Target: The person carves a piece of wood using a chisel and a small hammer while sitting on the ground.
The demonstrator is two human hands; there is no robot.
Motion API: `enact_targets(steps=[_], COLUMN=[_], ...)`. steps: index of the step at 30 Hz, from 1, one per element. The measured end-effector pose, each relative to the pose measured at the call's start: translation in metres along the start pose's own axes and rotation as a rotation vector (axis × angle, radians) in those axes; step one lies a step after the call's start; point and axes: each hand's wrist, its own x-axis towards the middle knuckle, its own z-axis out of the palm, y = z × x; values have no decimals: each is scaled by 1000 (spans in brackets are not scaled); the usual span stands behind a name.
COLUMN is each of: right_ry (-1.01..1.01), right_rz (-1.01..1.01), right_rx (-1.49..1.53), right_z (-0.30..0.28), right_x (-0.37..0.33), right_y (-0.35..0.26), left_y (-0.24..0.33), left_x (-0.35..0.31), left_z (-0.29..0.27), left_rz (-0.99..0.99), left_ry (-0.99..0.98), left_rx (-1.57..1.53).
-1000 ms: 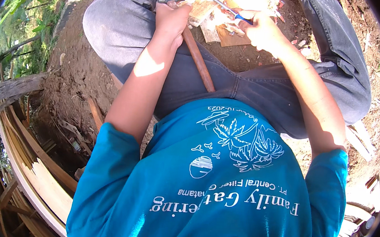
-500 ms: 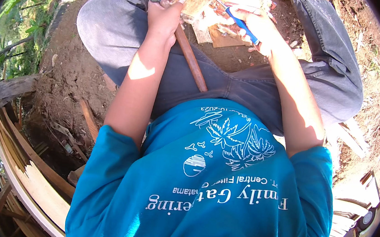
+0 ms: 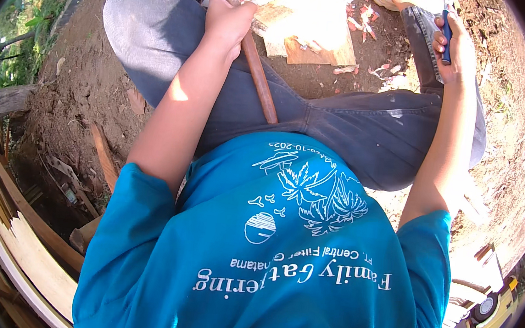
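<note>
My left hand (image 3: 228, 25) is closed round a hammer (image 3: 259, 78), gripping it just below the metal head. The brown wooden handle slants down across my lap. My right hand (image 3: 459, 53) is out to the right, above my shin, wrapped round the blue handle of a screwdriver (image 3: 447, 39). The tool points away from me, and its thin metal shaft is partly lost in glare at the top edge. Between my legs lies a flat wooden board (image 3: 320, 52), strongly sunlit, with its far part washed out. Neither hand touches the board.
Reddish shavings (image 3: 366, 22) and pale chips are scattered on the dirt right of the board. My bent legs in grey trousers (image 3: 155, 33) flank it. Long planks (image 3: 45, 257) lie at the lower left. A yellow toy-like vehicle (image 3: 495, 310) stands at the lower right.
My right hand has swung from above the board out to the right with the screwdriver, which has turned more upright. My left hand still holds the hammer in nearly the same spot.
</note>
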Motion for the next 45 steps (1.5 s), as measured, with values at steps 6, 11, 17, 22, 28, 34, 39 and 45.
enact_targets(steps=[6,11,17,22,28,34,39,45], right_ry=[-355,-525,-584,-609,-608,-631,-619,-593], right_rz=[15,-115,-92,-181,-238,-361,-399,-522], right_rx=[-646,-713,-830,-822,-853,-855,-910,-699], right_z=[64,94,95,104,107,99,98,109], right_x=[-64,-83,-79,-82,-87,-77,-69,-59], right_y=[37,106,98,98,94,116,122,140], left_y=[1,-2,-2,-6,-10,-13,5,8], left_x=[-3,2,-1,-3,2,-1,-6,-5], left_z=[3,3,5,6,-3,4,8,7], left_rz=[52,76,71,92,12,58,10,19], left_ry=[-38,-64,-6,17,-56,-47,-175,-261], left_rx=[59,74,88,4,-135,-95,-24,-23])
